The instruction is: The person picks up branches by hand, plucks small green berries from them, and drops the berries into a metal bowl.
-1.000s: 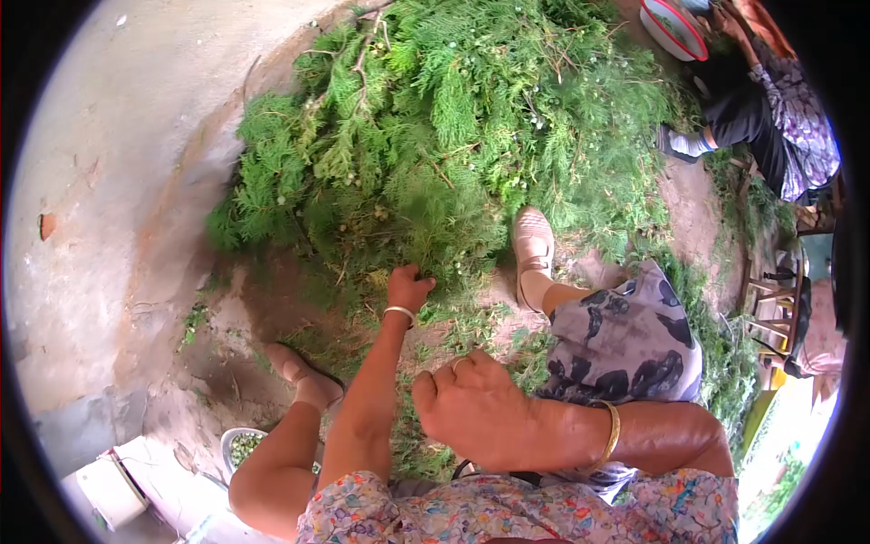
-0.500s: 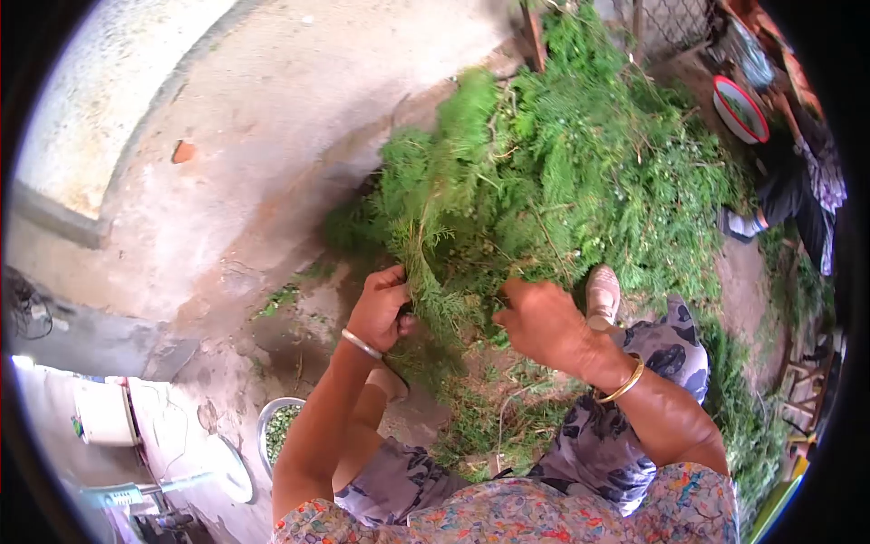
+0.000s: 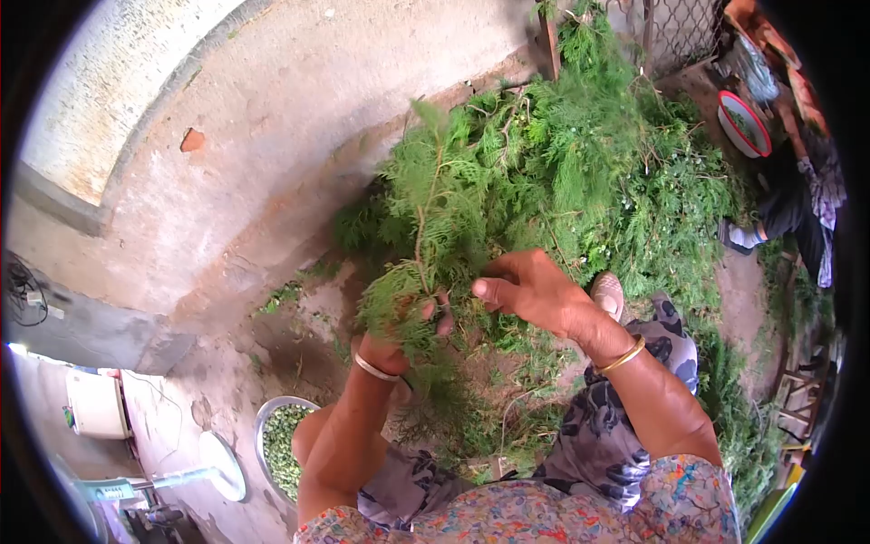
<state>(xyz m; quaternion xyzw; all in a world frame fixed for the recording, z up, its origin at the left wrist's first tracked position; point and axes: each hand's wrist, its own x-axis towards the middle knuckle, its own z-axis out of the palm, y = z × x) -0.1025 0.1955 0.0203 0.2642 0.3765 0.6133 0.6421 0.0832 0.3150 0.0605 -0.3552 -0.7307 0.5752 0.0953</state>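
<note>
My left hand [image 3: 388, 349] is closed around the lower part of a leafy evergreen branch [image 3: 424, 213], and its fingers are partly covered by the green sprays. The branch stands up in front of me, its tip pointing away. Just to the right, my right hand [image 3: 542, 295] is beside the sprays with thumb and fingers drawn together; what they hold, if anything, cannot be made out. Beyond both hands lies a large heap of cut evergreen branches [image 3: 580, 190]. By my left leg sits a metal bowl [image 3: 263, 426] filled with small green pieces [image 3: 285, 444].
A white fan [image 3: 222, 467] and a white box [image 3: 95, 405] stand at the lower left. At the far right, a seated person [image 3: 797, 208] is near a red-rimmed basin [image 3: 745, 124]. A brick fragment [image 3: 192, 140] lies on the concrete; a wire fence [image 3: 684, 32] is behind the heap.
My left hand has turned and shifted right, and the branch's sprays now cover its fingers. My right hand has risen slightly and moved a little toward the branch.
</note>
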